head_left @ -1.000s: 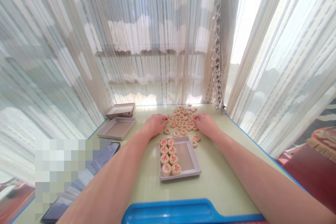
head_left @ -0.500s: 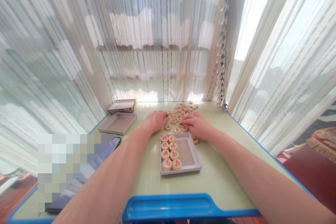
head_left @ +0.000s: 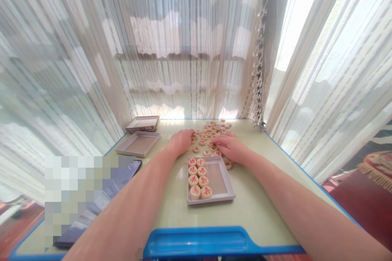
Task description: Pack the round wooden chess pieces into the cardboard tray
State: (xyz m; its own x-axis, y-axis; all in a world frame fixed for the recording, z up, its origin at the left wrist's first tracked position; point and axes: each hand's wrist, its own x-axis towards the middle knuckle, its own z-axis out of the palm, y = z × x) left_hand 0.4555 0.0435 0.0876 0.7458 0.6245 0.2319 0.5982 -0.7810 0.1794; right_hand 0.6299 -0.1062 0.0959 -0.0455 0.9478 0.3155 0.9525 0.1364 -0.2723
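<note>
A heap of round wooden chess pieces (head_left: 214,130) with red and dark characters lies at the far middle of the pale green table (head_left: 263,195). My left hand (head_left: 181,141) rests at the heap's left edge, fingers curled over pieces there. My right hand (head_left: 230,147) lies palm down over the heap's near side, fingers bent and pressed on pieces. Just in front of both hands stands a grey shallow box (head_left: 220,179) holding two rows of several red-marked pieces along its left side.
A second grey tray (head_left: 138,144) and a brown-rimmed lid (head_left: 142,123) sit at the far left. A dark phone (head_left: 101,200) lies near left. A blue plastic handle (head_left: 211,242) runs along the near edge. Sheer curtains (head_left: 183,49) surround the table.
My right hand has moved left and nearer, from the heap's right side to its near side. The left hand has stayed at the heap's left edge. The view tilted slightly.
</note>
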